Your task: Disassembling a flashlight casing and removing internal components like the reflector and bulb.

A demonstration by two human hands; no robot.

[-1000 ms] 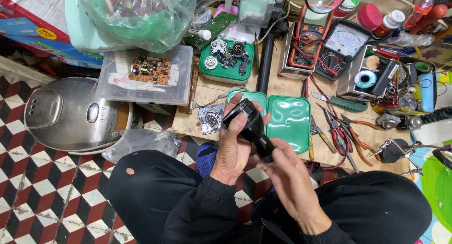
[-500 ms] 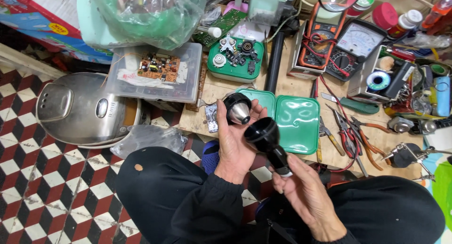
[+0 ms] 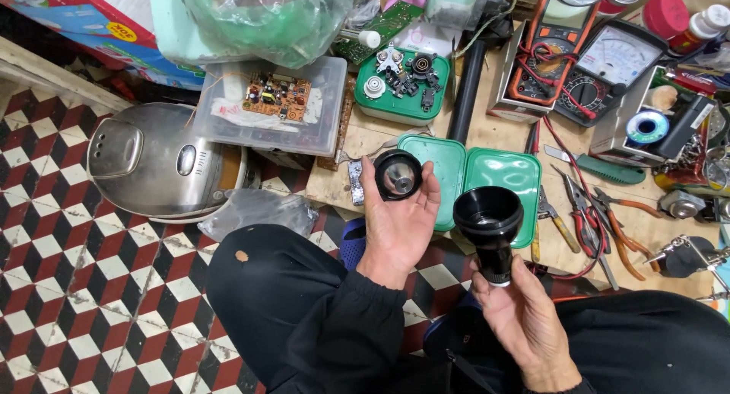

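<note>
My left hand (image 3: pixel 397 225) holds a round black head ring with a shiny reflector (image 3: pixel 398 175) up at its fingertips, face toward me. My right hand (image 3: pixel 525 316) grips the narrow stem of a black flashlight body (image 3: pixel 489 227), whose wide open mouth points upward. The two parts are apart, about a hand's width from each other, above the front edge of a low wooden board (image 3: pixel 365 147). An open green tin (image 3: pixel 494 185) lies just behind both hands.
Pliers and cutters (image 3: pixel 589 215) lie right of the tin. Two multimeters (image 3: pixel 585 67), a solder reel (image 3: pixel 646 126) and a green dish of small parts (image 3: pixel 403 86) sit farther back. A clear box with a circuit board (image 3: pixel 274 105) and a steel cooker lid (image 3: pixel 156 162) are on the left.
The flashlight was in one piece in both hands. Its head ring came off into my left hand, and my right hand drew the body down and to the right.
</note>
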